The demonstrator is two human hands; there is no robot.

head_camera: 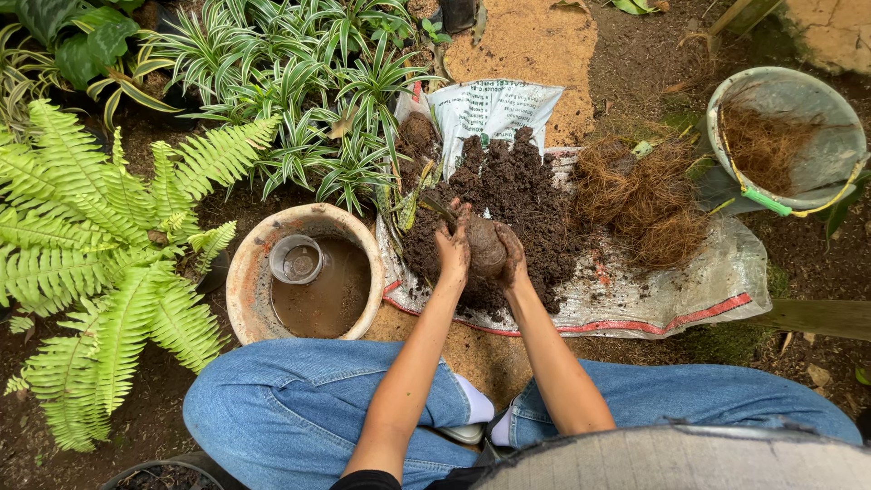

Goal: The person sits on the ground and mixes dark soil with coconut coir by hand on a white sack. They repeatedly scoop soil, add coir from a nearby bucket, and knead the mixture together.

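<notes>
Here both hands (481, 249) cup soil ball (486, 247); muddy basin (254, 272) left.

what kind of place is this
Most likely an outdoor garden or plant nursery corner. Bare earth ground, ferns and striped-leaf plants surround a sack spread with dark soil, where both hands, left and right, press a soil ball.

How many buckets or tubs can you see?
2: a round tub of muddy water by the left hand, and a grey bucket with brown fibres at top right. Others may be out of view.
</notes>
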